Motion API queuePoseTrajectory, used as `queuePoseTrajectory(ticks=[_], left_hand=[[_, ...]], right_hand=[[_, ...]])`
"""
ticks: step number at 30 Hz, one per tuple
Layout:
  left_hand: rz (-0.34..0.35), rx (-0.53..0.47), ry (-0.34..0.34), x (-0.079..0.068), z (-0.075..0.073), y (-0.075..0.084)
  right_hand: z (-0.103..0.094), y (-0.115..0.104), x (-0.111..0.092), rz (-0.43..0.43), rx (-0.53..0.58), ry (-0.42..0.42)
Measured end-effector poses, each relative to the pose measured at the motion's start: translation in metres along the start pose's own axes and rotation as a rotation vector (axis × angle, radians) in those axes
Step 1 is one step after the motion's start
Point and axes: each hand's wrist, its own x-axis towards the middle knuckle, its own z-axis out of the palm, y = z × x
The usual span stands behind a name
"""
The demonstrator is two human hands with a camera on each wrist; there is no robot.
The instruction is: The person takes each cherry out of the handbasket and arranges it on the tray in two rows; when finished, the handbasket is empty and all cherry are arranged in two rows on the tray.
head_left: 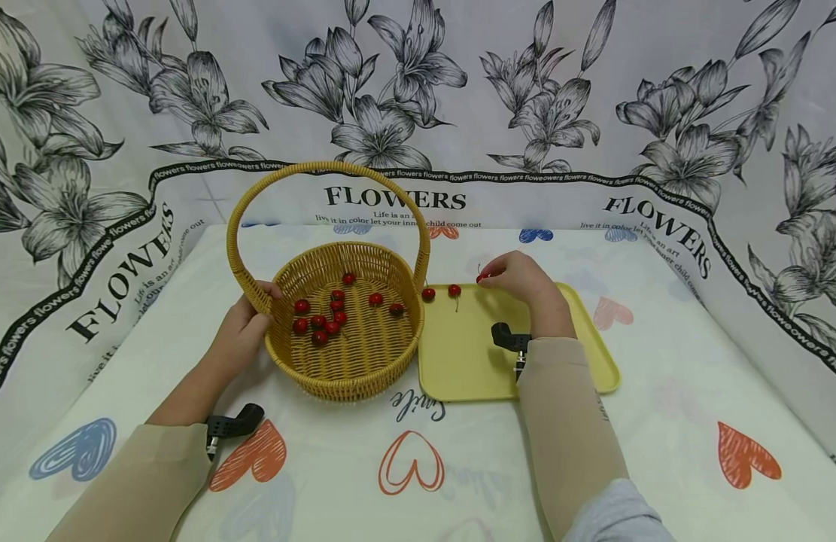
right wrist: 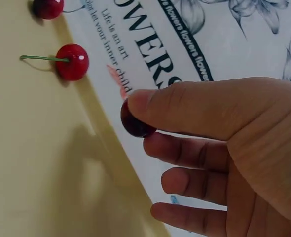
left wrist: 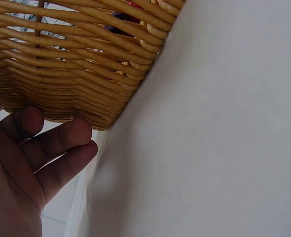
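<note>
With its thumb and a finger, my right hand (head_left: 526,278) pinches a dark red cherry (right wrist: 135,121) above the far edge of the yellow tray (head_left: 468,361). Two more cherries lie at that edge, one with a green stem (right wrist: 71,62) in the right wrist view. My left hand (head_left: 244,324) grips the rim of the wicker basket (head_left: 350,388) beside the foot of its tall handle (head_left: 329,167). In the left wrist view, several of its fingers (left wrist: 61,143) lie near the woven outer wall. Several cherries, such as one cherry (head_left: 375,299), rest on the basket's floor.
The basket stands directly left of the tray, its right side close to the tray's left edge. A white cloth (head_left: 336,482) printed with hearts covers the table. Behind it hangs a flower-patterned curtain (head_left: 458,98).
</note>
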Motion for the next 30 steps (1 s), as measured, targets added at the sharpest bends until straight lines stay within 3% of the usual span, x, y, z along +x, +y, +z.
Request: queuePoseTrajectory(ticks=[6,16,23,30], left_hand=[[-0.001,0.012,0.002,0.000,0.000,0.001],[-0.002,0.009,-0.001,0.000,0.001,0.001],[-0.014,0.001,-0.003,0.000,0.001,0.003],[-0.016,0.009,-0.003,0.000,0.001,0.005]], right_hand=[[0.011,-0.004,0.002,0.036,-0.029,-0.030],[0.019,-0.007,0.005,0.060,-0.142,-0.003],[0.010,-0.012,0.001,0.049,-0.145,0.012],[-0.008,-0.028,-0.010,0.009,-0.076,0.037]])
